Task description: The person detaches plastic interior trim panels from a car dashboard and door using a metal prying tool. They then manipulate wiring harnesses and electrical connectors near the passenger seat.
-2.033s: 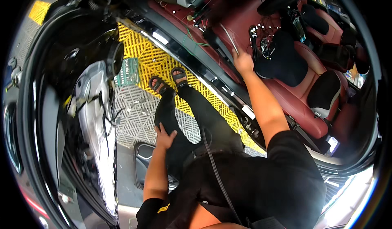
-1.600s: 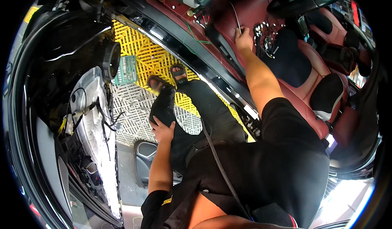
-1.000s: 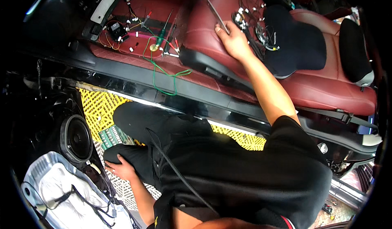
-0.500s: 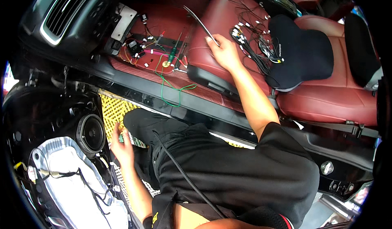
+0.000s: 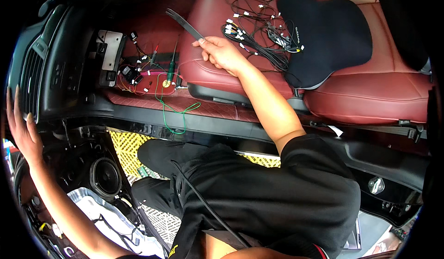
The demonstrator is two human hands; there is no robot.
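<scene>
My right hand (image 5: 221,55) is closed around one end of a dark, flat trim pry tool (image 5: 186,26) and holds it over the front edge of the red leather seat (image 5: 203,72). The tool's notched tip points to the far left. At the far left, my left hand (image 5: 25,138) is stretched out with fingers apart, beside the dashboard's air vent (image 5: 31,83) and above the door opening. It holds nothing that I can see. Whether its fingertips touch the dashboard is unclear.
A bundled wiring harness (image 5: 273,58) with white connectors lies on the seat beside a black cushion (image 5: 323,42). In the footwell are a green-handled screwdriver (image 5: 171,70), small modules (image 5: 131,75) and a green wire (image 5: 184,120) hanging over the sill. The opened door shows a round speaker (image 5: 105,177).
My left hand has moved from beside my knee up to the dashboard's end. My right hand still grips the pry tool, which has turned to show its flat side. The view has shifted.
</scene>
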